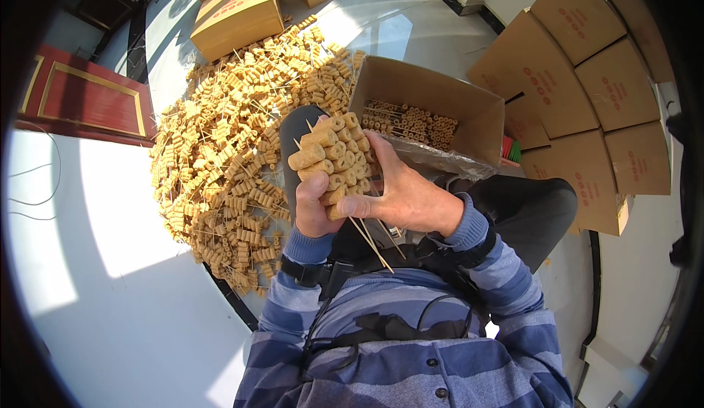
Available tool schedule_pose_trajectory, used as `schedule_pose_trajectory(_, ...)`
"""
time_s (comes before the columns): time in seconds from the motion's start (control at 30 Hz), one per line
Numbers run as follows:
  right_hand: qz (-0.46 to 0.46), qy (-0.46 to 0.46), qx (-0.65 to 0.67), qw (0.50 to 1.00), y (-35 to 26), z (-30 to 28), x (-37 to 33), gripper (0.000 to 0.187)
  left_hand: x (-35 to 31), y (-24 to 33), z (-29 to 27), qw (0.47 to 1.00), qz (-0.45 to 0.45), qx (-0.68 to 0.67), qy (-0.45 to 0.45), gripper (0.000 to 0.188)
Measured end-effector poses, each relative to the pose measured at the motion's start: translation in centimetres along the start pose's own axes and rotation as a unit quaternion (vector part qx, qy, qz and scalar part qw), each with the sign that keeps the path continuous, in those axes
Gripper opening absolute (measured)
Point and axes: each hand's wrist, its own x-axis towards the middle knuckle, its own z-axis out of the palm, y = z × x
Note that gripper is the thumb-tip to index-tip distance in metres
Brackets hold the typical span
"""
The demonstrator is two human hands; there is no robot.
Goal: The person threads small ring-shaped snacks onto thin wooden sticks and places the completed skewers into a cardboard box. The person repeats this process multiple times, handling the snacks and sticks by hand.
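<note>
A bundle of skewers [339, 157] threaded with short tan hollow tubes is held between both hands above my lap. My left hand [314, 206] grips its lower left side, thumb across the tubes. Along the right side and bottom, my right hand [411, 195] is wrapped round it with the thumb in front. Thin bare wooden sticks [372, 246] stick out below the bundle, and a few points show at its upper left. Beyond my right hand stands an open cardboard box [469, 125] with a clear plastic liner, holding rows of similar skewers [411, 123].
A big pile of loose skewers [227, 136] covers the floor to the left and ahead. Closed cartons [238, 19] stand behind it. More cartons [579, 92] are stacked at the right. Something green and red [511, 150] lies beside the open box. A red door panel [88, 96] is far left.
</note>
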Motion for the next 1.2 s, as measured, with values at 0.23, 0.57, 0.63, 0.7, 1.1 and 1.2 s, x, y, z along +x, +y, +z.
schedule_pose_trajectory(0.23,0.022,0.079,-0.052,0.995,-0.4,1.1,1.8,0.101,1.1,0.2,0.4,0.997,0.015,0.074,0.023,0.087)
schedule_pose_trajectory(0.57,0.019,0.141,-0.114,0.983,-0.2,-1.6,3.1,0.101,4.3,-1.1,1.6,0.996,0.023,0.072,0.037,0.087)
schedule_pose_trajectory(0.63,0.021,0.158,-0.161,0.974,-0.2,-2.3,3.6,0.101,5.1,-1.5,1.9,0.997,0.020,0.068,0.025,0.086)
schedule_pose_trajectory(0.7,0.007,0.173,-0.186,0.967,-0.1,-3.3,4.2,0.101,5.9,-1.8,2.1,0.999,0.013,0.051,-0.001,0.083)
schedule_pose_trajectory(1.1,-0.004,0.262,-0.529,0.807,6.9,-15.8,6.6,0.100,14.1,0.1,-3.2,0.916,-0.037,0.397,0.049,0.071)
schedule_pose_trajectory(1.2,0.025,0.230,-0.604,0.763,11.3,-16.1,7.5,0.100,15.0,-0.7,-4.3,0.822,-0.075,0.564,-0.028,0.063)
